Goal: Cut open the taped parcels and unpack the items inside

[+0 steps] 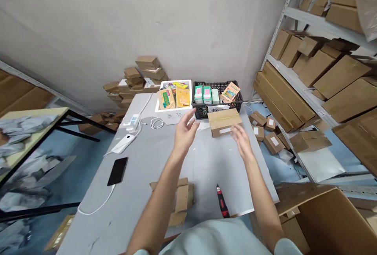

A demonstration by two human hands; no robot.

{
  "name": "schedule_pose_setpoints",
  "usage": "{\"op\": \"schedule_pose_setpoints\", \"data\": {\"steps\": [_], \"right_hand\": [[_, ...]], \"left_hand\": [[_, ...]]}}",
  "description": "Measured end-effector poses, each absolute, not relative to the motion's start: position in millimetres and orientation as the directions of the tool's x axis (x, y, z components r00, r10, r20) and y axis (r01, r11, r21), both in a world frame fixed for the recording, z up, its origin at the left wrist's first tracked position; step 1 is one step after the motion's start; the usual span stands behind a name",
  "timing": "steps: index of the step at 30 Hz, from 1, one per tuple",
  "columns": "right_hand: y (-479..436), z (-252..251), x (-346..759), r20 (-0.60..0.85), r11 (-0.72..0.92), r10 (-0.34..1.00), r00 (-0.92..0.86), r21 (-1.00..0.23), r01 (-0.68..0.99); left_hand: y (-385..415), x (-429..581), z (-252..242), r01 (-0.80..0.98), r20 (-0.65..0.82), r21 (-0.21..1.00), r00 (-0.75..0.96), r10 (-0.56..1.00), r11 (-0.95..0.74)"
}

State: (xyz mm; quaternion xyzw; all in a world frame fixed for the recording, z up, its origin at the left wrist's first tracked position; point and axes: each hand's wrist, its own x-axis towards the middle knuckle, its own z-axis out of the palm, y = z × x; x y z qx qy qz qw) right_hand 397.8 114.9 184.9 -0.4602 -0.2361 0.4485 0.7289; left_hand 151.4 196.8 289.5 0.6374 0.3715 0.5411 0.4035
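A closed cardboard box (224, 121) with a white label on its front lies near the far right of the table. My right hand (240, 138) is at its near right corner, fingers stretched out; whether they touch it I cannot tell. To the left of the box, my left hand (185, 129) is raised over the table, fingers apart and holding nothing. Below my hands lies a red and black utility knife (222, 202). Partly hidden behind my left forearm is a small cardboard box with its flaps open (182, 198).
At the table's back stand a white foam bin (173, 114) of packets and a black crate (203, 110) of small boxes. A phone (118, 171), white cables and a power strip (125, 143) lie left. Shelves of boxes (321, 110) and a large open carton (330, 223) flank the right.
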Motion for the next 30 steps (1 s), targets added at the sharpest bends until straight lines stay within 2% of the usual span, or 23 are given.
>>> {"op": "schedule_pose_setpoints", "data": {"steps": [3,6,10,13,16,20,25,30], "right_hand": [[59,105,362,-0.293,-0.094,0.886,0.359,-0.872,-0.48],[0,41,324,-0.484,-0.329,0.844,0.232,-0.808,-0.489],[-47,0,279,-0.618,-0.54,0.785,0.053,-0.723,-0.43],[-55,-11,247,-0.676,-0.637,0.737,-0.028,-0.68,-0.362],[-51,-13,220,-0.695,-0.682,0.717,-0.061,-0.679,-0.273],[-39,-7,199,-0.682,-0.68,0.729,-0.048,-0.715,-0.165],[-30,10,175,-0.621,-0.622,0.783,-0.046,-0.783,-0.014],[-38,31,120,-0.533,-0.521,0.844,-0.05,-0.84,0.152]], "left_hand": [[156,73,209,0.174,0.206,0.962,0.037,0.978,-0.209],[112,-14,141,0.272,-0.006,0.96,-0.189,0.982,0.058],[61,-104,102,0.316,-0.123,0.911,-0.408,0.905,0.266],[46,-136,87,0.325,-0.267,0.845,-0.43,0.862,0.424],[43,-141,69,0.329,-0.406,0.791,-0.348,0.845,0.516],[36,-127,42,0.301,-0.476,0.797,-0.22,0.852,0.523],[14,-125,22,0.239,-0.441,0.854,-0.137,0.887,0.462],[-42,-188,24,0.115,-0.359,0.91,-0.258,0.897,0.398]]}}
